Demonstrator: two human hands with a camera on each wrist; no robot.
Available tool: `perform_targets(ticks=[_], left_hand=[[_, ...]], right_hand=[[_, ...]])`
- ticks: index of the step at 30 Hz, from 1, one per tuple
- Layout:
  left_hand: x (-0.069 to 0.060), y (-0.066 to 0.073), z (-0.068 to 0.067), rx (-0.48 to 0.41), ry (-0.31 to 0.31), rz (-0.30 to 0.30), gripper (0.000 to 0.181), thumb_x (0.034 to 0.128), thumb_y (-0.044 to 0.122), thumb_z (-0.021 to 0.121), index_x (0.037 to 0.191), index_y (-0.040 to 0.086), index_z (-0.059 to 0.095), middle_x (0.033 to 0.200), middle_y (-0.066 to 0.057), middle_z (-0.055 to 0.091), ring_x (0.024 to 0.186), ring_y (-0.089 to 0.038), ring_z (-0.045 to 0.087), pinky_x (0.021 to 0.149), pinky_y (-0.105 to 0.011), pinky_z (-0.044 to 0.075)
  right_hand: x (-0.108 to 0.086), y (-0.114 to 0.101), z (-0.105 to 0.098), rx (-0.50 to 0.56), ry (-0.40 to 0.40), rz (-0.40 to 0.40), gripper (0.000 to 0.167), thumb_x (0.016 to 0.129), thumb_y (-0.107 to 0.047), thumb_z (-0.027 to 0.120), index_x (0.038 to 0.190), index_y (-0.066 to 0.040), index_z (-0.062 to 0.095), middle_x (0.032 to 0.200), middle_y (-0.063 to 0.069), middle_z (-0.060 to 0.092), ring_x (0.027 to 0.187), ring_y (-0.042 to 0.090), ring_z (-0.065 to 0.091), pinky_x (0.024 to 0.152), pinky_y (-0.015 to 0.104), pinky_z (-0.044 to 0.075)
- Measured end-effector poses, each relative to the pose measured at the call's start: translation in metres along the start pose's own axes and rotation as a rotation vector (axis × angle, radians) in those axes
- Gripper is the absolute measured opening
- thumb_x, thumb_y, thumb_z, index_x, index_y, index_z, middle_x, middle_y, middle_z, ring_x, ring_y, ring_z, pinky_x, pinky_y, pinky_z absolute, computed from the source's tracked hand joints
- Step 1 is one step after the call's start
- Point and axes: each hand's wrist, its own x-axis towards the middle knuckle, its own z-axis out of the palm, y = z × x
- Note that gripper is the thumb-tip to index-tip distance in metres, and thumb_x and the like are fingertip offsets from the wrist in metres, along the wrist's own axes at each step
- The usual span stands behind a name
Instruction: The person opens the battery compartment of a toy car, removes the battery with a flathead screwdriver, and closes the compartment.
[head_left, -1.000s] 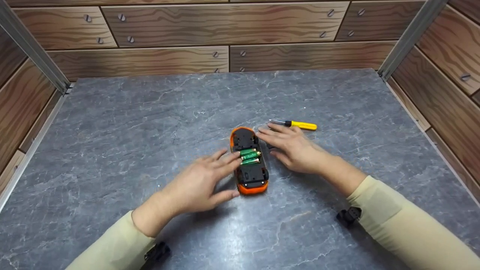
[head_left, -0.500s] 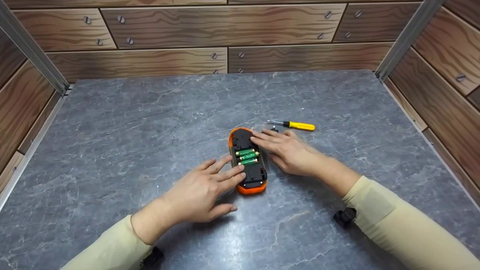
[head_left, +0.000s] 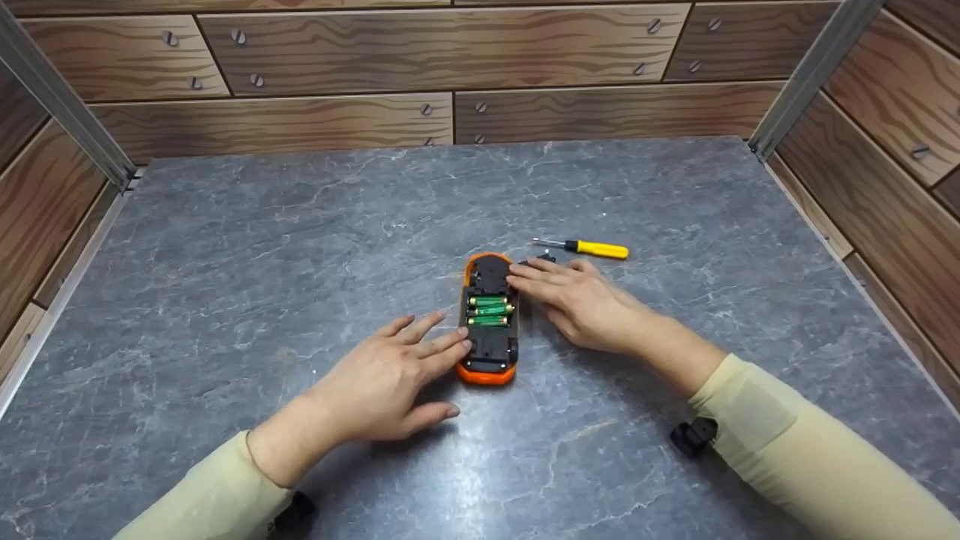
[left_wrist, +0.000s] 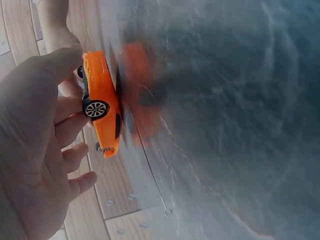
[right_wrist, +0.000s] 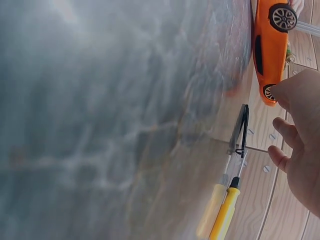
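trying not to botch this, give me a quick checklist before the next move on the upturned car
1. Car underside up on the table: ok, roof faces down.
2. Batteries present: ok, three green ones lie side by side in the car.
3. Battery direction: cannot tell, end markings are too small.
4. Black piece fully in sight in the head view: not ok, the right hand partly hides it.
5. Screwdriver on the table: ok, lying beyond the right hand.
6. Left hand at the car: ok, fingertips at its side.

toy car point(left_wrist: 107, 100): glossy plastic; screwdriver handle point(head_left: 602, 250): smooth plastic; tabletop point(head_left: 300, 240): glossy, marble-look; sleeves point(head_left: 817, 457): matt cloth
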Motion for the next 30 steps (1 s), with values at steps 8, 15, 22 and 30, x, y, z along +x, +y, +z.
perform_targets(ticks=[8,15,22,30], left_hand=[[0.0,-0.008,-0.003,0.055,0.008,-0.024,0.079,0.1026,0.063,0.057,0.158,0.007,0.049,0.165,-0.009,0.044,0.154,-0.037,0.036,0.123,-0.06,0.031],[-0.002,-0.013,-0.002,0.06,-0.015,-0.082,0.085,0.1026,0.068,0.052,0.161,0.007,0.044,0.166,-0.009,0.041,0.155,-0.037,0.033,0.123,-0.062,0.028],[0.0,-0.022,-0.001,0.028,-0.04,-0.156,0.089,0.1028,0.073,0.046,0.165,0.01,0.036,0.169,-0.007,0.037,0.157,-0.035,0.03,0.124,-0.063,0.028],[0.008,-0.027,0.0,-0.019,-0.042,-0.201,0.092,0.102,0.074,0.047,0.167,0.011,0.031,0.171,-0.007,0.032,0.158,-0.034,0.027,0.124,-0.061,0.028]], right_hand=[[-0.012,-0.001,-0.003,0.003,0.017,-0.001,0.055,0.104,-0.01,0.064,0.158,-0.012,0.052,0.163,0.005,0.048,0.152,0.032,0.041,0.114,0.06,0.039],[-0.025,-0.006,-0.001,-0.012,0.04,-0.034,0.054,0.106,-0.011,0.064,0.158,-0.013,0.051,0.162,0.005,0.049,0.152,0.032,0.042,0.111,0.058,0.043],[-0.036,-0.013,0.0,-0.04,0.075,-0.074,0.054,0.104,-0.01,0.067,0.156,-0.012,0.054,0.159,0.006,0.052,0.149,0.031,0.045,0.107,0.055,0.045],[-0.047,-0.022,-0.001,-0.029,0.05,-0.065,0.055,0.105,-0.013,0.066,0.158,-0.012,0.052,0.162,0.005,0.049,0.151,0.031,0.043,0.112,0.061,0.041]])
